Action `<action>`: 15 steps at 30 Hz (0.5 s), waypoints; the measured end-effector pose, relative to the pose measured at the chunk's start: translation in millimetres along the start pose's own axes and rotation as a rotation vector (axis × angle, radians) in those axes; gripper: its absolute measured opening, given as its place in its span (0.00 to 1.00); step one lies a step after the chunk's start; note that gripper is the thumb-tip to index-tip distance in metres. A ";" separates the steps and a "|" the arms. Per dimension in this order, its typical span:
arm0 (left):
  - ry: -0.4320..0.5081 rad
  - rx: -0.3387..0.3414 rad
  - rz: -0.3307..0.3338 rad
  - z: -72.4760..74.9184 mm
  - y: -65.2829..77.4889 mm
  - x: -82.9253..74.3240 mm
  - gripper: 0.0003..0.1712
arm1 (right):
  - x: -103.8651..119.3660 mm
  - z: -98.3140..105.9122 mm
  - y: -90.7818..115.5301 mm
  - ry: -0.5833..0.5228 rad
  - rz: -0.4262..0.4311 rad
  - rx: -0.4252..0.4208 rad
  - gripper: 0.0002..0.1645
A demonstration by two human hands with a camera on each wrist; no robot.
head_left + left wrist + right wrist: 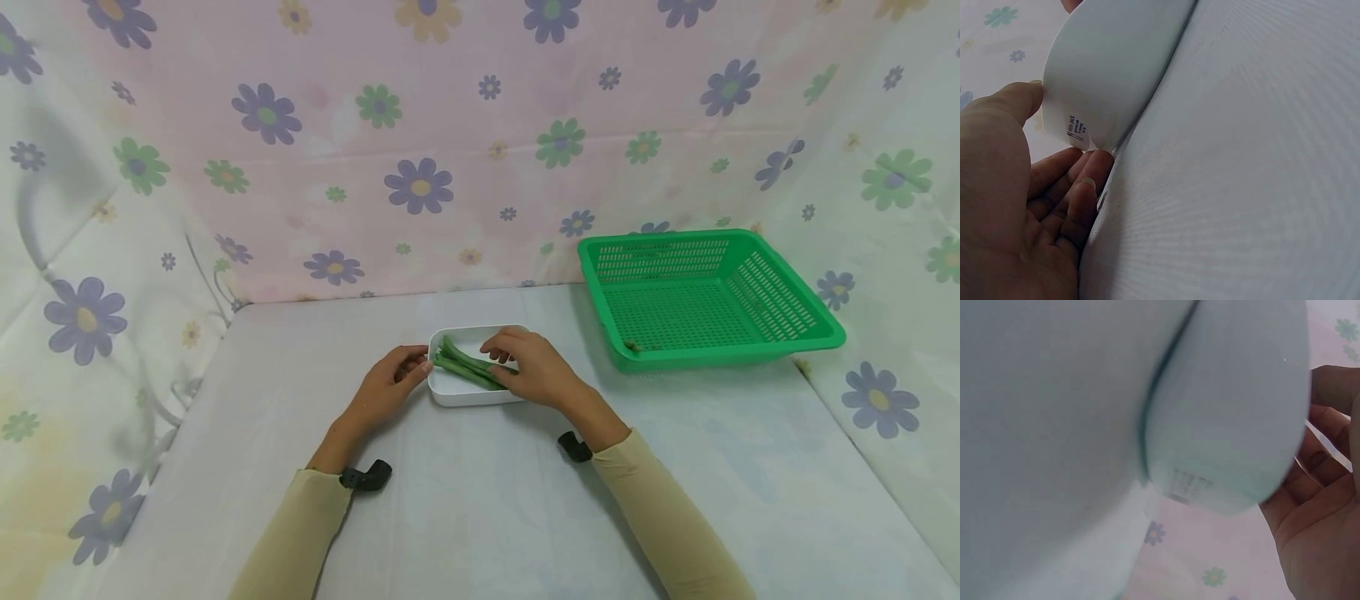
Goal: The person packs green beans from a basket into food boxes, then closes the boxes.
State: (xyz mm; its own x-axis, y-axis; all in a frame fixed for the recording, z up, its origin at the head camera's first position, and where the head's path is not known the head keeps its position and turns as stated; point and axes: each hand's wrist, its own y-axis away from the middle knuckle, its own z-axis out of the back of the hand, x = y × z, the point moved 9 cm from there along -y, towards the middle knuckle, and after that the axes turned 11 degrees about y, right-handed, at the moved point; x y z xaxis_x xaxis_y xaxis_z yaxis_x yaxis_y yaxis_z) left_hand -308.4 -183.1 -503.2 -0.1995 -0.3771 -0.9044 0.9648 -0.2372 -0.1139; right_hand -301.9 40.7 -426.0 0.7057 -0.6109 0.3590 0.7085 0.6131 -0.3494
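Observation:
Several long green vegetable stalks [467, 367] lie slantwise in a small white tray [472, 399]. My left hand [386, 385] holds the tray's left end, its thumb at the rim. In the left wrist view, the curled fingers [1094, 169] meet the tray's lower corner, beside small printed lettering. Over the tray's right part, my right hand [536, 369] has its thumb and bent fingers around the right ends of the stalks, which it partly hides. The right wrist view shows the right hand [1316, 481] behind the tray's outer wall [1229, 412], which conceals the stalks there.
A green slotted basket [731, 358] stands to the right and farther back, with a small brownish bit inside near its front left corner. A white cloth [480, 517] covers the table. Flower-patterned fabric [465, 250] hangs at the back and both sides.

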 end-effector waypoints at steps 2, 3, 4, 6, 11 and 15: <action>-0.007 0.001 0.002 -0.1 0.0 0.5 0.27 | 2.6 7.7 1.7 -0.002 0.010 -0.020 0.15; -0.011 0.000 0.001 -0.1 -0.1 0.8 0.27 | 3.5 11.6 2.8 -0.002 0.016 -0.031 0.15; -0.011 0.001 0.001 -0.2 -0.1 0.9 0.27 | 4.6 15.8 3.7 -0.004 0.022 -0.043 0.15; -0.009 0.001 0.004 -0.1 -0.1 1.1 0.27 | 5.9 24.2 6.1 -0.002 0.032 -0.065 0.14; -0.004 0.003 0.003 -0.4 -0.2 0.2 0.28 | 3.7 45.3 12.1 -0.010 0.047 -0.137 0.15; -0.001 0.001 0.003 -0.2 0.1 -0.7 0.28 | 1.1 59.9 14.9 -0.022 0.057 -0.186 0.15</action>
State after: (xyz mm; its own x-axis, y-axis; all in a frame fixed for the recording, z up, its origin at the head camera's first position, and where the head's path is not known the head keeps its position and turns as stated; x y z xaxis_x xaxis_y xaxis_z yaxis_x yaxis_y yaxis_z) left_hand -308.1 -182.7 -502.7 -0.1968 -0.3788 -0.9043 0.9652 -0.2366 -0.1110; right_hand -290.9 79.2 -378.9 0.7460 -0.5654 0.3519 0.6577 0.5421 -0.5230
